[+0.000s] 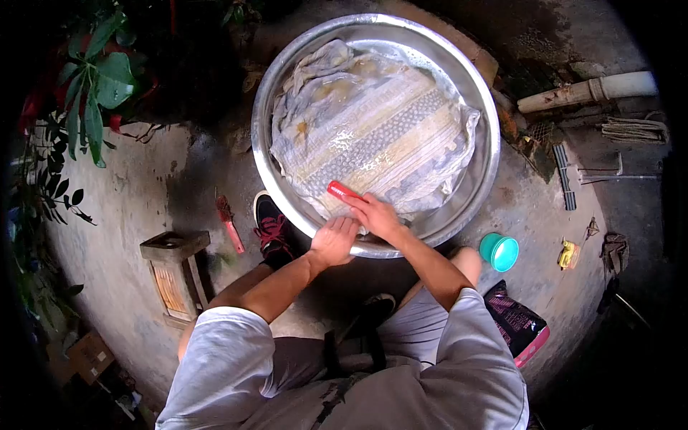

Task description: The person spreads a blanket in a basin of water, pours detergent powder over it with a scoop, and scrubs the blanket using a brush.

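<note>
Cloth [401,132] spreads just ahead of our hands in the head view, filling most of a round metal basin [491,165], with its near edge reaching our fingers. The red tool [344,191] lies on that near part, directly in front of our right hand [378,215] and slanting away toward the left.

We see the cloth soaked and rumpled, pale grey and cream, with slanting bands of grey pattern, yellowish stains toward its far left side and wet glints over its middle. The tool is bright red and narrow; its underside is hidden from us.

Our right hand is closed around the near end of the tool, fingers stretched along it. Our left hand [335,241], just beside and nearer to us, has its fingers curled down over the basin's near rim at the cloth's edge; we cannot tell whether it pinches the fabric.

On the floor, a teal bucket [499,252] stands to the right of our right hand, and a red-handled brush [231,226] lies left of our left hand.
</note>
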Demonstrator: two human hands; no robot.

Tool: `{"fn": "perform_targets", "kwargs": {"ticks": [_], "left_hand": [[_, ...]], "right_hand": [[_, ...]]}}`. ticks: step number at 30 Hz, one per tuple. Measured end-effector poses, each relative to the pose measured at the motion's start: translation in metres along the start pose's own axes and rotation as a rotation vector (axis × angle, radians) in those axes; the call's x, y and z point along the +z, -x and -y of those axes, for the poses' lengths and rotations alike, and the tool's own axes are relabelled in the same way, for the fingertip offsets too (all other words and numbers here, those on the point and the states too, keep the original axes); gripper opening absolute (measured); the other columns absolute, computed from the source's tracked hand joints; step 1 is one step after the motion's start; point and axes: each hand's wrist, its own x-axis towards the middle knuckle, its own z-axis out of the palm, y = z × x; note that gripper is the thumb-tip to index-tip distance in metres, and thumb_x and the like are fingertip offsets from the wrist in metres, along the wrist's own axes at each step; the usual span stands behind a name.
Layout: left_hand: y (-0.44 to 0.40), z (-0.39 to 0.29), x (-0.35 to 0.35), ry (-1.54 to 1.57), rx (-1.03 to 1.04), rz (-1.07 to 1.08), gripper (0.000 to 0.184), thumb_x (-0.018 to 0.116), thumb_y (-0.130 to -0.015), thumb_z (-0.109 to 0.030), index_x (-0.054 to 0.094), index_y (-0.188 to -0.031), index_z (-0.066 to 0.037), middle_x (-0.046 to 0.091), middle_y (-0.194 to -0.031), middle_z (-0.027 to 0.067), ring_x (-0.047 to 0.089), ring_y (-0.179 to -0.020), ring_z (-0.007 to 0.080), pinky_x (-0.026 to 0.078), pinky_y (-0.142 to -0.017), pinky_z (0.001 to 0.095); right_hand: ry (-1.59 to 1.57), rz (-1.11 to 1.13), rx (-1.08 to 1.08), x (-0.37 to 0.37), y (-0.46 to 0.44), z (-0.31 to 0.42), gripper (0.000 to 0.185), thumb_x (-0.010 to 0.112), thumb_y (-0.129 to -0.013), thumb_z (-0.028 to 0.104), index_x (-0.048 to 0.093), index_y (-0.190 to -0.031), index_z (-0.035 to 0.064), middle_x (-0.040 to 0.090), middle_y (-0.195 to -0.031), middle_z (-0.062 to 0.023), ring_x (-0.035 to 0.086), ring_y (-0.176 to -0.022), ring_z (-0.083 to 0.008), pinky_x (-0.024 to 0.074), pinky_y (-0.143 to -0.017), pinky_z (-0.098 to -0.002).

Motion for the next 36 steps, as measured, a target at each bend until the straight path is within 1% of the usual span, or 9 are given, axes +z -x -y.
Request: {"fn": "perform_targets", "kwargs": {"ticks": [10,14,16,19,22,24,27,31,36], "left_hand": [[-0.001,0.002,0.007,0.024,0.063,0.002,0.054,0.077,-0.062,-0.036,0.059,-0.104,-0.007,0.053,-0.106,0.0093,0.053,-0.103,0.0267,0.047,-0.090,0.0406],[0.003,0.003,0.016,-0.060,0.102,-0.023,0.048,0.074,-0.063,-0.035,0.059,-0.099,-0.007,0.054,-0.103,0.0083,0.054,-0.102,0.0258,0.050,-0.084,0.0376],[0.003,0.003,0.013,-0.057,0.106,-0.020,0.047,0.073,-0.064,-0.034,0.059,-0.099,-0.007,0.054,-0.102,0.0077,0.055,-0.101,0.0255,0.050,-0.083,0.0370],[0.003,0.003,0.013,-0.030,0.124,-0.028,0.050,0.076,-0.062,-0.032,0.060,-0.100,-0.005,0.053,-0.104,0.0085,0.054,-0.101,0.0258,0.049,-0.082,0.0355],[0.004,0.002,0.012,-0.047,0.145,-0.104,0.048,0.074,-0.062,-0.036,0.059,-0.098,-0.008,0.053,-0.098,0.0061,0.055,-0.097,0.0245,0.050,-0.080,0.0351],[0.004,0.003,0.013,-0.052,0.138,-0.118,0.050,0.075,-0.061,-0.037,0.059,-0.099,-0.009,0.053,-0.099,0.0058,0.054,-0.097,0.0243,0.050,-0.080,0.0355],[0.005,0.003,0.015,-0.072,0.133,-0.087,0.051,0.076,-0.060,-0.037,0.059,-0.099,-0.009,0.053,-0.098,0.0053,0.054,-0.097,0.0243,0.050,-0.080,0.0360],[0.003,0.003,0.014,-0.077,0.146,-0.117,0.050,0.076,-0.059,-0.038,0.058,-0.098,-0.011,0.053,-0.095,0.0046,0.054,-0.096,0.0242,0.049,-0.079,0.0344],[0.004,0.002,0.012,-0.078,0.157,-0.166,0.048,0.076,-0.060,-0.036,0.058,-0.097,-0.012,0.052,-0.095,0.0046,0.055,-0.095,0.0228,0.049,-0.078,0.0331]], "right_hand": [[-0.140,-0.104,-0.154,0.002,-0.017,0.005,0.053,0.055,-0.090,0.018,0.045,-0.139,0.0346,0.062,-0.107,-0.0172,0.063,-0.097,-0.0386,0.0522,-0.082,-0.0457],[0.225,0.321,-0.106,-0.026,-0.015,-0.001,0.053,0.049,-0.092,0.018,0.042,-0.143,0.0340,0.061,-0.118,-0.0229,0.064,-0.099,-0.0352,0.0523,-0.081,-0.0479],[0.430,0.083,-0.165,-0.082,-0.040,-0.062,0.051,0.052,-0.086,0.011,0.049,-0.135,0.0221,0.066,-0.103,-0.0207,0.068,-0.069,-0.0307,0.0542,-0.056,-0.0457],[0.603,-0.282,0.080,-0.137,-0.048,-0.141,0.050,0.048,-0.091,0.013,0.050,-0.135,0.0372,0.060,-0.084,-0.0170,0.065,-0.062,-0.0339,0.0533,-0.051,-0.0450],[0.228,-0.284,0.251,-0.101,-0.039,-0.095,0.047,0.050,-0.091,0.014,0.051,-0.136,0.0297,0.064,-0.091,-0.0191,0.063,-0.061,-0.0341,0.0539,-0.055,-0.0445],[0.164,-0.426,-0.335,-0.056,-0.020,-0.038,0.046,0.050,-0.090,0.011,0.052,-0.135,0.0207,0.069,-0.107,-0.0124,0.068,-0.072,-0.0294,0.0531,-0.052,-0.0376],[0.277,-0.404,-0.401,0.021,-0.006,-0.069,0.045,0.043,-0.096,0.021,0.047,-0.141,0.0293,0.065,-0.119,-0.0127,0.068,-0.070,-0.0293,0.0531,-0.051,-0.0387],[0.662,-0.054,0.141,-0.147,-0.035,-0.132,0.052,0.050,-0.090,0.012,0.049,-0.137,0.0353,0.068,-0.097,-0.0163,0.068,-0.067,-0.0313,0.0534,-0.049,-0.0377],[0.323,-0.067,0.433,-0.086,-0.025,-0.054,0.035,0.045,-0.097,0.029,0.056,-0.130,0.0339,0.067,-0.109,-0.0170,0.069,-0.076,-0.0306,0.0558,-0.062,-0.0424]]}}
